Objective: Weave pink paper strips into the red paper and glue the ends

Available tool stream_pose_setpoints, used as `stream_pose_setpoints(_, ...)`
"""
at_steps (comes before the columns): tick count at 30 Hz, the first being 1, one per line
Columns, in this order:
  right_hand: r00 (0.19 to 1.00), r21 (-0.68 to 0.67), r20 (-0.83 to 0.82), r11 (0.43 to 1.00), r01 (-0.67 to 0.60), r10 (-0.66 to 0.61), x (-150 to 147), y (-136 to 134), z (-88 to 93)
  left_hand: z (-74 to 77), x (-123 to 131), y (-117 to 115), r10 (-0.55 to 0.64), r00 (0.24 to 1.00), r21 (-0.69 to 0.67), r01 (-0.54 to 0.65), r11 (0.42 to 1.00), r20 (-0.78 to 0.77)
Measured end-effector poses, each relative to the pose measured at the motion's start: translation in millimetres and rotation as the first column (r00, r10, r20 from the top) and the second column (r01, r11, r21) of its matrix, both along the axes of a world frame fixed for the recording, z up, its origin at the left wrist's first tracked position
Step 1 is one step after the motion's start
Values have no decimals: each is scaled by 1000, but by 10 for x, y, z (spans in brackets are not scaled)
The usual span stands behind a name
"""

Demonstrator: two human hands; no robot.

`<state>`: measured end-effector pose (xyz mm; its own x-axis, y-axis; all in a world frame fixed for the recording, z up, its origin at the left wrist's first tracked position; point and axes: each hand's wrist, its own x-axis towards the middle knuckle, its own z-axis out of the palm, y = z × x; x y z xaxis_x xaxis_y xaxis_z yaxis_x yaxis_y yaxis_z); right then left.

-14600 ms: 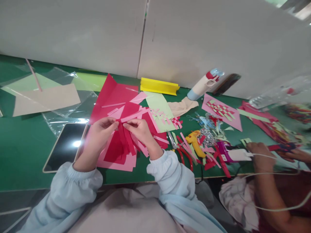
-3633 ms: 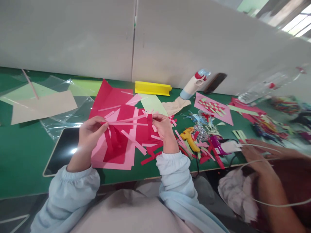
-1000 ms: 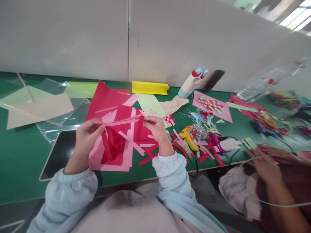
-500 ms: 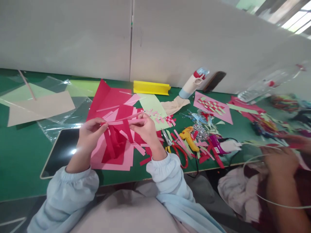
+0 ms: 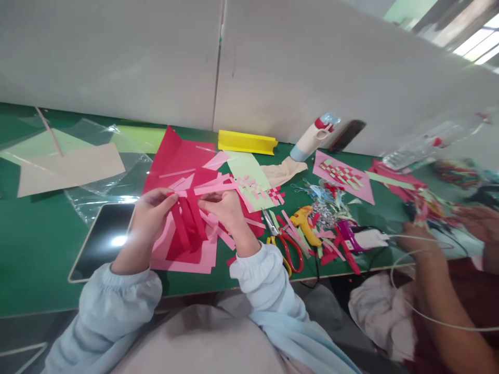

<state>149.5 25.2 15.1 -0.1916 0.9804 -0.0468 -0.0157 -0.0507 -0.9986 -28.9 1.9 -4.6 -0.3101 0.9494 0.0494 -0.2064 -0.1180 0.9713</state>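
My left hand pinches the top left edge of a red paper piece cut into strips, held a little above the green table. My right hand pinches a long pink paper strip that runs across the top of the red strips. Both hands are closed on the paper, close together. Under them lies a pile of pink and red sheets, with more loose strips around it.
A dark tablet lies left of the pile. Red-handled scissors, a yellow glue gun and paper scraps lie to the right. Yellow tray and bottle stand by the wall. Another person's hands work at the far right.
My right hand has moved left toward my left hand, drawing the pink strip across the red strips. The other person's hands shifted at the right edge.
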Motion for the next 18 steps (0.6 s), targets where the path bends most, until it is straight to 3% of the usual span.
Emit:
stream_pose_setpoints(9, 998, 37, 26, 998, -58, 57, 13, 12, 12, 28, 32, -7, -11, 1000, 3, 11, 1000, -25)
stream_pose_setpoints(18, 989, 122, 148, 992, -27, 9, 10, 29, -80, -74, 5, 14, -20, 998, 23, 21, 1000, -59)
